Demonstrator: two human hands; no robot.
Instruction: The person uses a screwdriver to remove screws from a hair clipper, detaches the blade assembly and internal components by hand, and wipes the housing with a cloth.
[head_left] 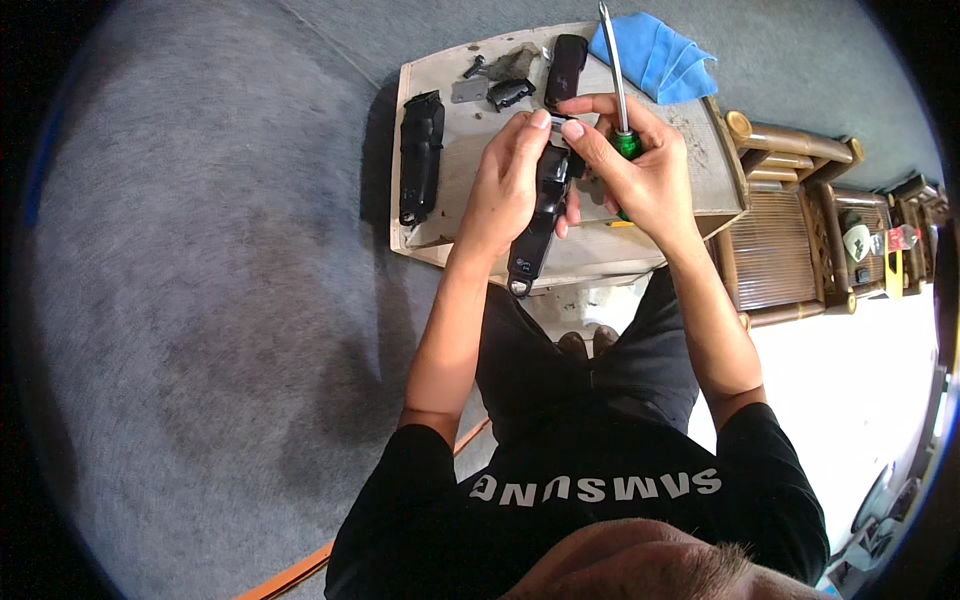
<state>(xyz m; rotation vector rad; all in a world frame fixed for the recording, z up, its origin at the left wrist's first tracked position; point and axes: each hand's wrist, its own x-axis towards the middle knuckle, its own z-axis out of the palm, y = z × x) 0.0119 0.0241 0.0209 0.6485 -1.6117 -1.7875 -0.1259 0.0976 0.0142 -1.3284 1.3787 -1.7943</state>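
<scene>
Head view: black clipper (553,183) in both hands (505,190) (650,182) over wooden table (465,150).

Held black clipper (544,205), screwdriver (617,90) in right hand (645,180)

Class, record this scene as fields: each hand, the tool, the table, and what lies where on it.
Left hand: grips the black handheld device, thumb at its far end
Right hand: thumb near that same end; also holds the screwdriver
Tool: green handle, metal shaft pointing away from the person
Table: pale top
Table, left side: second black device, apart from both hands
Table, far side: flat grey plate, small black part, dark elongated piece
Table, far right corner: blue cloth
</scene>
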